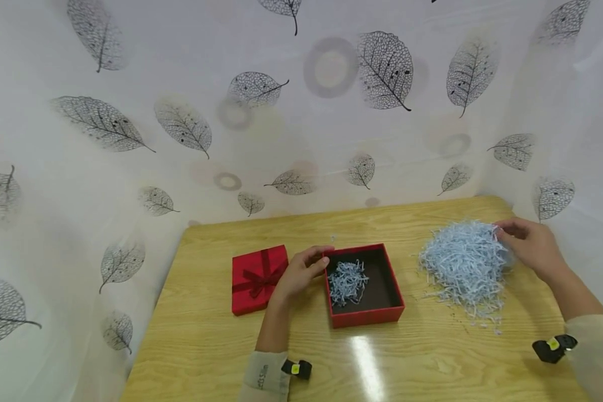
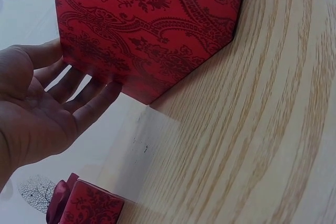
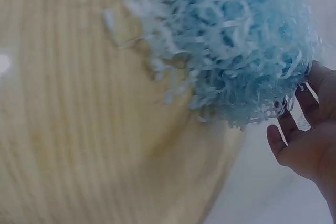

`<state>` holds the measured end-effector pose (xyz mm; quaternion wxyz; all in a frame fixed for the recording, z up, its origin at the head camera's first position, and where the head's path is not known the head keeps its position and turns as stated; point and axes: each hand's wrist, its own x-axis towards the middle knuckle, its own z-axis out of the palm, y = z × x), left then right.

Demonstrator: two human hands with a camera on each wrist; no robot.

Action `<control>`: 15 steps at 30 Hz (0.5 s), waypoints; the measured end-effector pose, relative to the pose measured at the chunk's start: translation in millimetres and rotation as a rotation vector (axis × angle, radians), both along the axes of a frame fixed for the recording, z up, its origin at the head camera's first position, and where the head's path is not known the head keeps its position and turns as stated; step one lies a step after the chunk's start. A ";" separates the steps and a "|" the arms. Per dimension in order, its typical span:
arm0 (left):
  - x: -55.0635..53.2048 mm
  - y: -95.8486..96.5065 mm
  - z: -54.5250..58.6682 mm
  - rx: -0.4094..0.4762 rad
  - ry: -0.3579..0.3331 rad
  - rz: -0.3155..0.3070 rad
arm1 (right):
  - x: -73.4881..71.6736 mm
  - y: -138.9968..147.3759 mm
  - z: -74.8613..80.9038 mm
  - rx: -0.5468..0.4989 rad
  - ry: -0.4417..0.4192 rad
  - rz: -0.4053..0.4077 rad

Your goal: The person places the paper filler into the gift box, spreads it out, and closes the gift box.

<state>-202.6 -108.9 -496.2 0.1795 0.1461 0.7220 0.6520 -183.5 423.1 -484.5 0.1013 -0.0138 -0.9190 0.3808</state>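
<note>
A red gift box with a dark inside stands without its lid on the table. A small clump of pale blue shredded paper lies in its left side. My left hand holds the box at its back left corner, the thumb near the rim; in the left wrist view, its fingers rest against the patterned red wall. To the right is a big loose pile of shredded paper. At the pile's right edge, my right hand touches the strands with spread, slightly bent fingers, as the right wrist view shows.
The red lid with a dark red ribbon bow lies left of the box, partly behind my left hand. Stray paper bits lie around the pile on the wooden table. A white leaf-printed sheet hangs behind and at both sides.
</note>
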 end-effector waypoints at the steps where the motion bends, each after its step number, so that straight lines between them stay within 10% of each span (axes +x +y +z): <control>1: 0.1 0.1 0.1 0.000 -0.002 0.001 | 0.7 -0.8 5.2 -0.009 0.015 -0.001; 15: -0.6 1.2 0.1 -0.009 0.000 0.010 | 4.5 -29.8 84.4 -0.041 0.182 -0.134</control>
